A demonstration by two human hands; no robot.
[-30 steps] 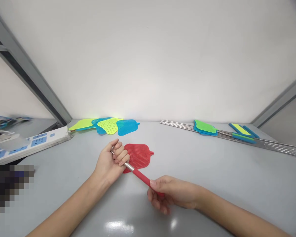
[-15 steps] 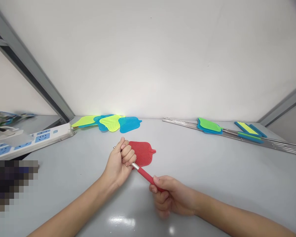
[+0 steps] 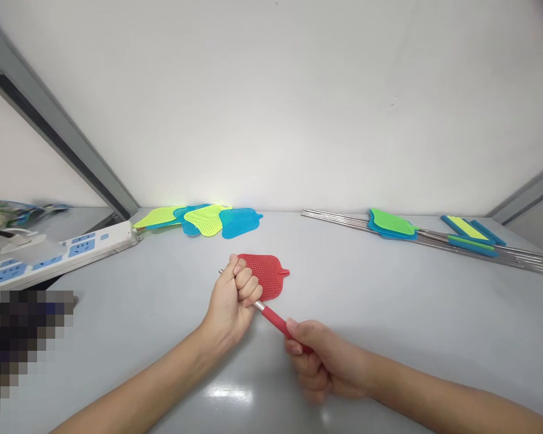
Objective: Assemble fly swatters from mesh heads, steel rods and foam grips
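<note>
My left hand (image 3: 232, 295) is a tight fist shut on a thin steel rod (image 3: 259, 305), with the rod's tip poking out beyond the fist on the left. A red plastic fly swatter head (image 3: 268, 276) lies just behind the fist, touching it; I cannot tell whether it is fixed to the rod. My right hand (image 3: 322, 360) is shut on the red handle sleeve (image 3: 277, 319) at the rod's near end. The sleeve's last stretch is hidden inside my right fingers.
Several blue and lime swatter heads (image 3: 221, 220) lie at the wall on the white table (image 3: 389, 319). Further right are long steel rods (image 3: 479, 248) and more swatter parts (image 3: 391, 223). A white power strip (image 3: 67, 253) sits at the left edge beside a pixelated patch.
My left hand has closed into a tighter fist and slid over towards the red swatter head. Both hands sit further right in the view, and the whole scene has shifted slightly with my head.
</note>
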